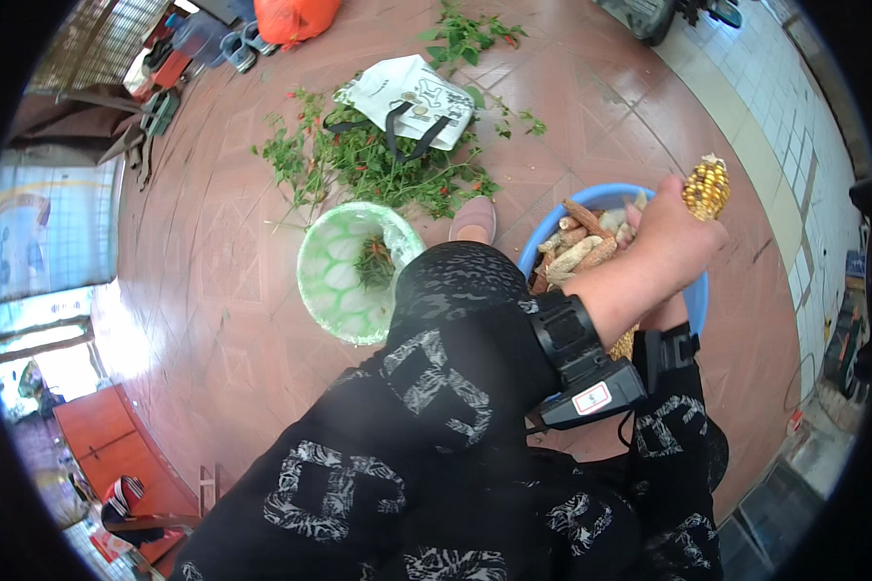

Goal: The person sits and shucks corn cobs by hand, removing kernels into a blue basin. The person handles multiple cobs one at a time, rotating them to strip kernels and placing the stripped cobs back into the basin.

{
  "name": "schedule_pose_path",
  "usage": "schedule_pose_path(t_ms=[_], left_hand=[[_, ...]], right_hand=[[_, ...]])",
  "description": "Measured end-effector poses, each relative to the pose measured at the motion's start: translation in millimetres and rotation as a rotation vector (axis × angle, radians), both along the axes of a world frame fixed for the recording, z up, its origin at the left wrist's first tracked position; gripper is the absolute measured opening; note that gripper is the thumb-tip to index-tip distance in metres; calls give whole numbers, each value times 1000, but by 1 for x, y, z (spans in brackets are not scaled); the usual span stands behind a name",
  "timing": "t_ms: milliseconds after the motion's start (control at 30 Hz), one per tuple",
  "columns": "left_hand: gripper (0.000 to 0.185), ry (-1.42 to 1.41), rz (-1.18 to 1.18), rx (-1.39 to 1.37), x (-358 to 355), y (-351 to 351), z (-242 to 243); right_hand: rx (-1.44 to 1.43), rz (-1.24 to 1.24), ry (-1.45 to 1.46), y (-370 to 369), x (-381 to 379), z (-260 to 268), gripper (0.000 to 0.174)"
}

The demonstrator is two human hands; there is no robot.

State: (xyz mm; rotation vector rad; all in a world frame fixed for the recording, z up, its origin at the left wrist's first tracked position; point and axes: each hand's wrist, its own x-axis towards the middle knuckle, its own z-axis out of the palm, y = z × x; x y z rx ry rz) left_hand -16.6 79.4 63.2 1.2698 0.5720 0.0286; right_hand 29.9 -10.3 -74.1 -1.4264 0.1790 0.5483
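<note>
My left hand (679, 225), stretched out over the right side of a blue plastic basin (541, 236), grips a corn cob (706, 187) with yellow and dark kernels. Most of my right hand is hidden beneath the left hand and forearm; only its wrist (665, 314) shows clearly. Fingertips (634, 216) show at the basin side of my left hand, and I cannot tell which hand they belong to. Several bare cobs (581, 243) lie heaped in the basin. Loose yellow kernels (623, 345) are visible below my forearm. Each wrist wears a black strapped device.
Left of my knee stands a green-and-white plastic-lined bin (327, 279) with picked chillies (374, 263) inside. Ahead, uprooted chilli plants (378, 163) lie on the tiled floor (211, 290) under a white tote bag (414, 98). An orange bag (296, 18) and a wooden cabinet (120, 443) stand farther off.
</note>
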Motion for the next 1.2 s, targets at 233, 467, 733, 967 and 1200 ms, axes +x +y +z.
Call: schedule_pose_path(t_ms=[233, 467, 733, 967, 1200], left_hand=[[47, -64, 48, -173, 2, 17, 3], [42, -91, 26, -207, 5, 17, 8], [49, -62, 4, -192, -2, 28, 14], [50, -85, 4, -221, 4, 20, 8], [59, -51, -18, -108, 8, 4, 3]], right_hand=[[102, 322, -98, 135, -22, 22, 27], [-490, 397, -206, 135, -13, 10, 31], [61, 894, -359, 185, -25, 13, 54], [56, 548, -104, 143, -9, 0, 49], [-3, 141, -2, 13, 22, -54, 50]])
